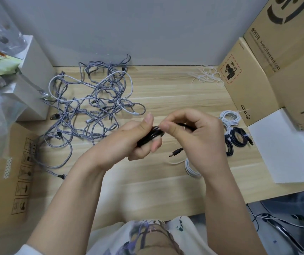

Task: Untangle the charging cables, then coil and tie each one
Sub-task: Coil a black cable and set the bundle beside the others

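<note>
Cardboard, a flat box point(18, 172) with printed handling symbols, lies far to the left of the grip; beyond it and still left of the hands, a big tangle of grey braided cables point(92, 102) with one white cable point(85, 81) through it is spread over the wooden table point(165, 100). At the centre, the left hand point(138, 140) has its fingers curled round a bundle of black cable point(150, 136), thumb up along it; just beside it, touching the same cable, the right hand point(197, 137) pinches the black strand between thumb and forefinger. Below the grip, the barrel plug point(176, 152) of this cable hangs free above the table; a white coil point(189, 167) lies under the right wrist. To the right of the grip rest finished coils, white point(229, 116) and dark point(239, 138); behind them, far from the hands, loose white cable ties point(208, 75) lie beside stacked cardboard cartons point(257, 74).
</note>
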`<action>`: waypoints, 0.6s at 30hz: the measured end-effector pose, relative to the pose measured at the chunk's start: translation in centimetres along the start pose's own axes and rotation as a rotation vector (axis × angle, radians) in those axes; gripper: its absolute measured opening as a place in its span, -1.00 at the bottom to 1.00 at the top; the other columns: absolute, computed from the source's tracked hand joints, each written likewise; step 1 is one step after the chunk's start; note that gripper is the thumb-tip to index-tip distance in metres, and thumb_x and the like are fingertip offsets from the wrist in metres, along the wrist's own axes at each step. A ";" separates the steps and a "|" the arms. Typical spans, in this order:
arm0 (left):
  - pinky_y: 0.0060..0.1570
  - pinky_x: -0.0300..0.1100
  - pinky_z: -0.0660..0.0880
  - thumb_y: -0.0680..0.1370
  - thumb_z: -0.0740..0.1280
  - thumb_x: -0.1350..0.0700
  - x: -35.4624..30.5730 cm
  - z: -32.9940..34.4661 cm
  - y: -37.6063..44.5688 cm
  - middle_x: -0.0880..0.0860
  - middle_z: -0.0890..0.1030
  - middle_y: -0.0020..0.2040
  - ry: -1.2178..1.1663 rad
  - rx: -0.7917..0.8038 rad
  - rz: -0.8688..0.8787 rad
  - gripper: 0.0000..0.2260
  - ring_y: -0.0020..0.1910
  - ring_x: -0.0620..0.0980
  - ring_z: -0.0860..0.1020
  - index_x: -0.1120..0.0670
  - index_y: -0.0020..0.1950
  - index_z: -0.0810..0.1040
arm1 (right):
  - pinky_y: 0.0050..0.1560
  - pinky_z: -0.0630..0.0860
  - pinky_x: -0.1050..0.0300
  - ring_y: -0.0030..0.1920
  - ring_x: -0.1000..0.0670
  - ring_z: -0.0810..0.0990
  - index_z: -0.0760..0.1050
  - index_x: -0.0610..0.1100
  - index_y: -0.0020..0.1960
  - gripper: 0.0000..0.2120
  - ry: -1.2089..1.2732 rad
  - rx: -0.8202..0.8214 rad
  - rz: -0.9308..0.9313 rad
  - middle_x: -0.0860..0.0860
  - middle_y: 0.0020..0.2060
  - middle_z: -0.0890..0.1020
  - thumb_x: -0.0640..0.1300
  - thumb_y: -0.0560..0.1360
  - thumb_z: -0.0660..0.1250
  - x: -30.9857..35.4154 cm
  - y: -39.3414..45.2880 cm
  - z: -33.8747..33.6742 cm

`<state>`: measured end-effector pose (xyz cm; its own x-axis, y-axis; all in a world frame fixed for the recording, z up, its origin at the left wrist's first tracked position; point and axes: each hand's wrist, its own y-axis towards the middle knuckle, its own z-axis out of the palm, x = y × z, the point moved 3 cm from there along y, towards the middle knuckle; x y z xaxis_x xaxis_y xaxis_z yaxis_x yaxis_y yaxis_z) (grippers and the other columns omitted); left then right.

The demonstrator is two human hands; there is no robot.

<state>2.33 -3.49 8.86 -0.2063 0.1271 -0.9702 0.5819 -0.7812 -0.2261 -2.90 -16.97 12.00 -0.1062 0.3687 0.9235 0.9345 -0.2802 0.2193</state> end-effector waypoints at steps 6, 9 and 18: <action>-0.52 -0.37 0.24 0.55 0.23 -0.16 -1.0 -0.2 -0.4 -0.12 0.18 -0.53 -0.623 0.297 0.217 -0.70 -0.58 -0.16 0.14 0.01 -0.24 0.53 | -0.21 0.38 0.40 -0.29 0.28 0.53 0.57 0.13 -0.19 -0.87 0.060 -0.003 0.034 0.30 -0.34 0.62 -0.11 0.44 0.35 -0.5 0.7 -0.5; -0.46 -0.31 0.27 0.59 0.20 -0.03 -1.8 -0.3 0.1 -0.08 0.24 -0.46 -0.822 0.357 0.303 -0.77 -0.54 -0.12 0.19 0.08 -0.11 0.52 | -0.24 0.34 0.42 -0.36 0.27 0.50 0.58 0.08 -0.04 -0.85 0.057 0.124 0.094 0.29 -0.46 0.53 -0.13 0.51 0.29 -1.1 0.4 0.7; -0.39 -0.34 0.36 0.65 -0.03 0.05 -2.1 -1.7 1.1 -0.12 0.34 -0.45 -0.818 -0.280 0.426 -0.77 -0.53 -0.19 0.30 0.08 -0.05 0.37 | -0.17 0.49 -0.06 -0.29 -0.12 0.46 0.59 -0.18 -0.03 -0.71 -0.281 0.393 0.165 -0.02 -0.45 0.45 0.02 0.57 0.22 -1.3 -1.2 3.5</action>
<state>4.73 -3.55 10.47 -0.3575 -0.6818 -0.6382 0.8793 -0.4759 0.0159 -2.72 -14.04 9.45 0.0981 0.5870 0.8036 0.9941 -0.0199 -0.1068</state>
